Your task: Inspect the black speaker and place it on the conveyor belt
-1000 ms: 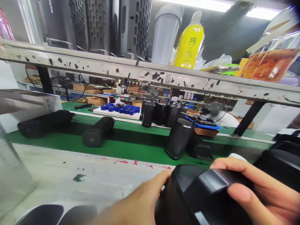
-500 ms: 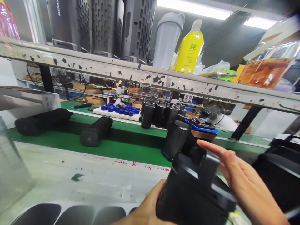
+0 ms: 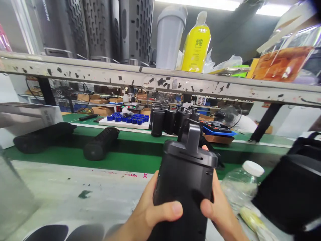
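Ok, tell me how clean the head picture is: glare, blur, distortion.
Head view: ceiling lights blow out to white glare; the shelf rail bows from lens distortion; the black speaker in the left hand and right hand is fairly sharp; frame edges and the near-left corner smear.

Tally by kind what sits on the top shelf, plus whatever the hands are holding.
Perforated dark cylinders standing on the shelf: 3
Grey shaker cup: 1
Yellow bottle: 1
Black cylinder with a handle, upright, gripped by left hand and right hand: 1
Total: 6
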`<state>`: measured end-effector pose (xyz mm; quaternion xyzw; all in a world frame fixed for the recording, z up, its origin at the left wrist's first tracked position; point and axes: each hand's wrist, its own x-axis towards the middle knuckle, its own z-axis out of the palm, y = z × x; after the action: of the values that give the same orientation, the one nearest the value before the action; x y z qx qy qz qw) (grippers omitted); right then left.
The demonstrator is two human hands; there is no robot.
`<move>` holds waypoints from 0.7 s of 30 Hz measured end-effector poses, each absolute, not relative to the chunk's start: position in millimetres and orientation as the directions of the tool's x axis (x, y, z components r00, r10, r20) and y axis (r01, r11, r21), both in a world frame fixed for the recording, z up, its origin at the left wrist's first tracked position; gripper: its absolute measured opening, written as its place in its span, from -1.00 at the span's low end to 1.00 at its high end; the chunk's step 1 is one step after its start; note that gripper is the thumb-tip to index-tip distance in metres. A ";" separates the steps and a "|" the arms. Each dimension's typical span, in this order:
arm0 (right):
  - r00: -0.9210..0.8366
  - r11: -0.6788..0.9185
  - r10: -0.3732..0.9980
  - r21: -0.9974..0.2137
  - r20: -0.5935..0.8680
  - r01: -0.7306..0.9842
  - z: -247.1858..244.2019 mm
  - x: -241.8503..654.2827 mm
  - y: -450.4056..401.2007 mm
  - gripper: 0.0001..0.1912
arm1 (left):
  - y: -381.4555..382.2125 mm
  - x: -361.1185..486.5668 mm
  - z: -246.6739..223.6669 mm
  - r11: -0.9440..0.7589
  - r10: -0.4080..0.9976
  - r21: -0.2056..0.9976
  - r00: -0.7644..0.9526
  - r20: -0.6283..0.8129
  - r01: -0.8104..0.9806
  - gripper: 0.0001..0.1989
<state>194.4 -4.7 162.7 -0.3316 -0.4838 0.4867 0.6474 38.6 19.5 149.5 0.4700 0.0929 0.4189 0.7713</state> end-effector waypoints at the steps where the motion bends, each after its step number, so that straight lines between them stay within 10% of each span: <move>1: 0.099 0.306 0.952 -0.892 0.290 -0.333 158.9 189.6 -5.9 0.45 | 19.8 37.0 151.4 0.238 0.738 0.807 0.641 0.211 -0.541 -0.41; 7: 0.245 0.183 0.964 -0.920 0.100 -0.347 107.9 179.5 -2.3 0.16 | 33.4 40.0 135.2 0.268 0.848 0.910 0.527 -0.066 -0.316 -0.35; 13: 0.279 0.283 0.941 -0.895 0.190 -0.345 92.4 188.8 -7.6 0.10 | 31.4 44.4 126.4 -0.007 0.779 0.947 0.593 0.206 -0.320 -0.23; 21: 0.088 -0.055 0.986 -0.771 -0.143 -0.635 76.6 196.1 18.6 -0.33 | 56.9 38.5 138.4 -0.128 0.865 0.949 0.500 -0.035 0.289 -0.31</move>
<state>196.1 18.6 76.6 -0.3612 -0.2429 0.6301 0.6431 38.5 56.9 138.4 0.6970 0.4140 0.2800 0.5141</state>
